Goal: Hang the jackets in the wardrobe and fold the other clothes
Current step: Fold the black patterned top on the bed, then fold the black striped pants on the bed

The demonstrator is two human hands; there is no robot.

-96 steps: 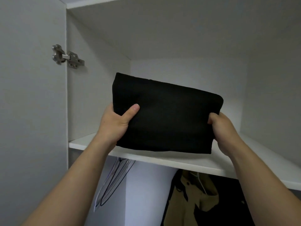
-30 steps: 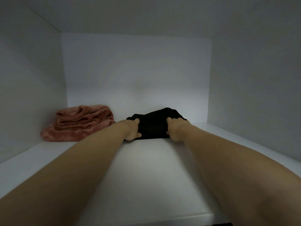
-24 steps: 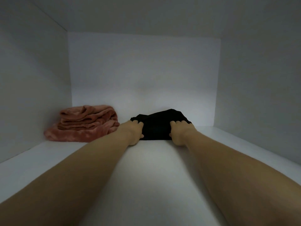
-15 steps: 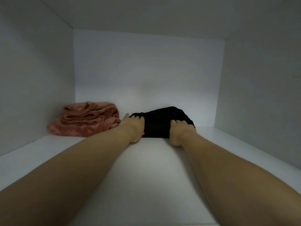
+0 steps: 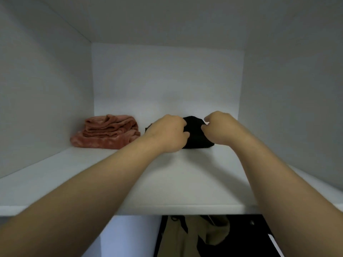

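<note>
Nearest the camera, under the front edge of the white shelf (image 5: 167, 207), a tan jacket (image 5: 194, 236) is seen hanging in the lower part of the wardrobe (image 5: 46, 86). Dark garments (image 5: 239, 243) hang just beside it on the right, and their kind cannot be made out. Two bare forearms are stretched forward over the shelf, one from each lower corner of the view, and they converge toward its rear.

At the far middle of the shelf, close to the back wall (image 5: 167, 76), a black folded garment (image 5: 195, 135) is laid flat on the board. It is met from both sides by the hands, which are held near each other but are not touching, with the dark cloth showing between them. The left hand (image 5: 167, 135) is curled over the garment's left upper edge, with the thumb set on its front face, so the cloth is gripped there. The right hand (image 5: 220, 128) is curled at the garment's right upper edge, and its thumb is brought against the fabric. Whether cloth is actually pinched by this hand cannot be told.

Further left, a pink folded fleece (image 5: 107, 132) is stacked on the same shelf. It lies beside the black garment and apart from it, near the left rear corner.
</note>
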